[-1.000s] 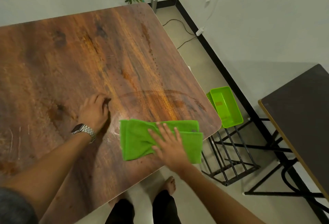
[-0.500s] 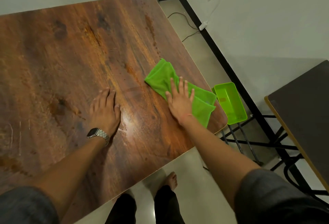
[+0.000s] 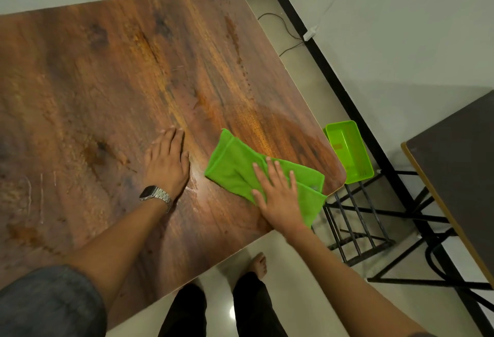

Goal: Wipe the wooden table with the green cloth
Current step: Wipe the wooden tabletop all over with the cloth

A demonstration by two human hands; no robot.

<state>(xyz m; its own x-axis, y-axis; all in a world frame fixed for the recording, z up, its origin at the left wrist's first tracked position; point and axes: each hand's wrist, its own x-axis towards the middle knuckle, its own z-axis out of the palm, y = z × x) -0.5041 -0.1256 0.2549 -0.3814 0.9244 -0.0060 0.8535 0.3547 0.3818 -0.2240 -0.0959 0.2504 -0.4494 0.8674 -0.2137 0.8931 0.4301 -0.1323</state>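
The wooden table [image 3: 112, 74] fills most of the head view, brown with dark stains and a damp sheen near its right corner. A folded green cloth [image 3: 235, 165] lies flat by that near right corner, one end hanging just over the edge. My right hand [image 3: 278, 192] presses on the cloth with fingers spread. My left hand [image 3: 167, 160], with a metal watch on the wrist, rests palm down on the bare wood just left of the cloth, holding nothing.
A green plastic basket [image 3: 350, 149] sits on a black wire rack [image 3: 355, 227] right of the table corner. A dark second table [image 3: 459, 170] stands at the far right. Cables and a plug [image 3: 308, 34] lie on the floor by the wall. My feet [image 3: 258, 264] are below the near edge.
My right hand has drawn the cloth back toward the near right corner after pushing it away from me half a second ago. My left hand has stayed planted on the wood.
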